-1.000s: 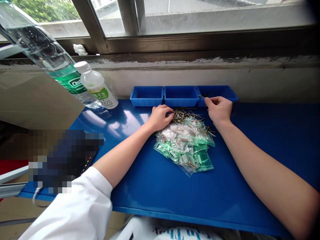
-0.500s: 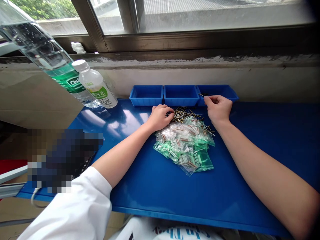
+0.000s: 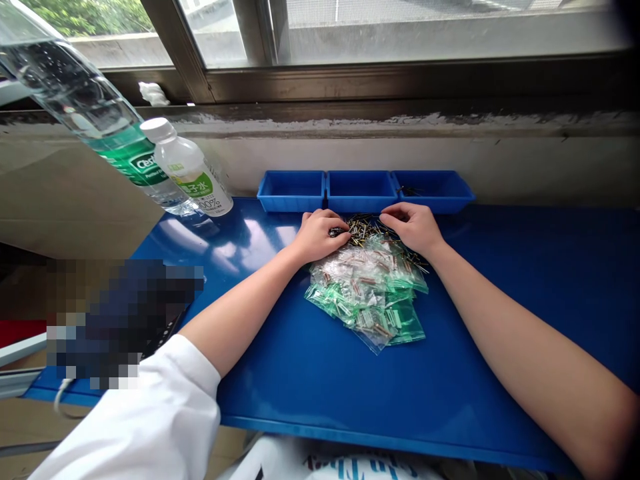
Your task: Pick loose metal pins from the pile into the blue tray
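A loose pile of thin metal pins (image 3: 364, 230) lies on the blue table, just behind a heap of clear and green plastic bags (image 3: 370, 283) with small copper-coloured pieces inside. My left hand (image 3: 323, 233) rests at the pile's left edge, its fingers curved and apart around some dark pins. Over the pile's right side is my right hand (image 3: 414, 227), thumb and fingers apart, with nothing visible between them. Behind stand three blue bins in a row: the left bin (image 3: 291, 202), the middle bin (image 3: 362, 202) and the right bin (image 3: 440, 202), which has a few dark pins in it.
At the back left, a large water bottle (image 3: 107, 127) and a smaller white-capped bottle (image 3: 193, 170) stand on the blue table (image 3: 310, 387). A dark, pixelated object (image 3: 125, 313) with a cable lies at the left edge. The wall and window are behind the bins.
My right hand has moved left and down from the right bin to the pile, and the thin pin between its fingers no longer shows. My left hand has hardly moved.
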Action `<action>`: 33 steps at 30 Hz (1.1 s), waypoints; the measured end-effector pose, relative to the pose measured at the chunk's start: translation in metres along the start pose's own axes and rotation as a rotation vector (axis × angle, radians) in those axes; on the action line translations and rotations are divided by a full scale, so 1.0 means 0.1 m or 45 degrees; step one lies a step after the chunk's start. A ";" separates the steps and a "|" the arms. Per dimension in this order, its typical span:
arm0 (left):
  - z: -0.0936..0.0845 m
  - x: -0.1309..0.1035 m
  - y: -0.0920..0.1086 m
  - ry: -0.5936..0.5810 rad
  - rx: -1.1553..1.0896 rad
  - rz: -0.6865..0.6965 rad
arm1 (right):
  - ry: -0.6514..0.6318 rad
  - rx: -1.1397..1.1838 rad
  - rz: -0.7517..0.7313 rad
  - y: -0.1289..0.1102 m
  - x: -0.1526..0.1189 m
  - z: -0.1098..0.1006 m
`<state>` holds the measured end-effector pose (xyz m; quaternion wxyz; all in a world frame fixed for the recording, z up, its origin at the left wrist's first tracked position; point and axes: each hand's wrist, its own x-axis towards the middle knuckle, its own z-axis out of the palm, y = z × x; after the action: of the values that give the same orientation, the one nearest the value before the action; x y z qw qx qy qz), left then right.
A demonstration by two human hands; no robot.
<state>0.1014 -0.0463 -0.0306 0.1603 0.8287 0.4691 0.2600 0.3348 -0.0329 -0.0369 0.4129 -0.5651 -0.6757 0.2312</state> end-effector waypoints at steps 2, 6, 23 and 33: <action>0.00 0.01 0.00 0.010 -0.027 -0.013 | -0.040 0.019 0.019 -0.01 -0.02 0.02; -0.01 0.02 0.01 0.011 -0.052 -0.038 | -0.040 0.044 0.009 -0.04 -0.07 0.06; 0.03 -0.01 -0.02 0.150 0.020 0.112 | -0.137 -0.129 -0.352 -0.18 -0.17 0.06; 0.02 -0.02 -0.03 0.143 -0.013 0.178 | -0.222 -0.126 -0.637 -0.25 -0.17 0.07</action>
<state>0.0995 -0.0471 -0.0341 0.1195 0.8426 0.4171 0.3190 0.3150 -0.0543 -0.0266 0.3693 -0.3781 -0.8379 0.1363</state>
